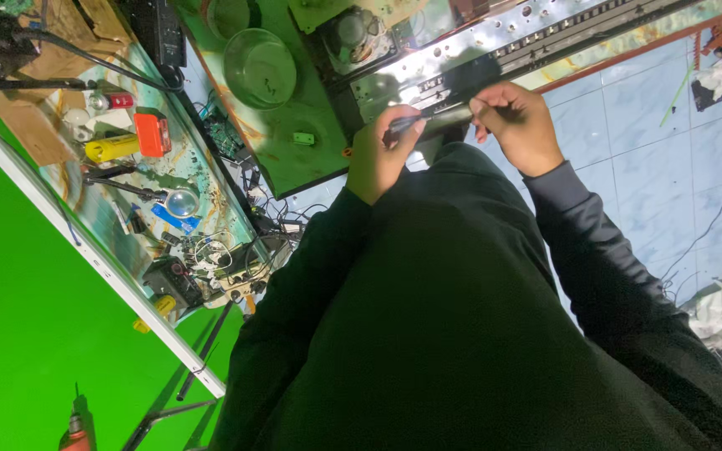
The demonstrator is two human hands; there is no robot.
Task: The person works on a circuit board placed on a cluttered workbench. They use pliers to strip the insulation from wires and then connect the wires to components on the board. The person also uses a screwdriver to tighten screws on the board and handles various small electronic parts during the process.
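My left hand (375, 157) and my right hand (518, 125) are raised together over my dark-clothed lap. Between them runs a slim dark tool (440, 118), like a screwdriver or pen. The left hand's fingers pinch its shiny end, and the right hand closes around the other end. Just beyond the hands lies a long silver metal chassis (495, 42) with rows of holes and slots, resting on a green worktop (290, 125).
A clear glass bowl (259, 67) stands on the green worktop. To the left a cluttered bench holds an orange box (152, 134), a yellow cylinder (110, 149), a magnifying glass (181, 202) and tangled wires. A drill (75, 430) lies at bottom left. Blue floor tiles (653, 142) show at right.
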